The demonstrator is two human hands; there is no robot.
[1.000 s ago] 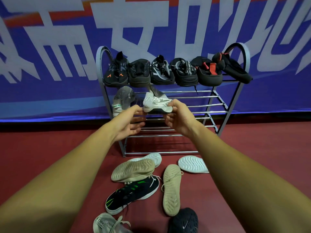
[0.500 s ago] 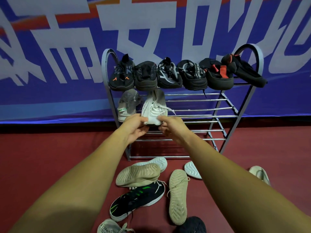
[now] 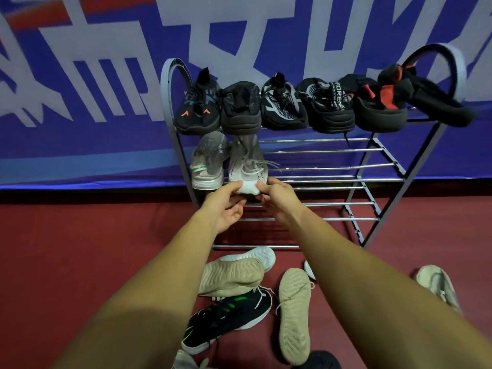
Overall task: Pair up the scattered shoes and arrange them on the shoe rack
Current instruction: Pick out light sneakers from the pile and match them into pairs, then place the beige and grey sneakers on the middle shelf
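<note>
White shoe (image 3: 249,167) lies lengthwise on the second shelf of the shoe rack (image 3: 332,179), at the left end, just beside a pale grey shoe (image 3: 209,163) and under the row of dark shoes (image 3: 282,107) that fills the top shelf. The left hand (image 3: 226,207) and the right hand (image 3: 277,201) each have their grip clamped on its near end, thumb on top and fingers curled below, one at either side. The step in hand looks like seating and squaring this shoe next to its neighbour; whether the two truly match I cannot tell. Next the shoe needs to rest flat across the rails and level with the grey one, then both hands must let go and drop to the floor, where two tan-soled shoes (image 3: 231,275) and a black shoe with green stripes (image 3: 226,318) lie near the rack, not yet paired.
</note>
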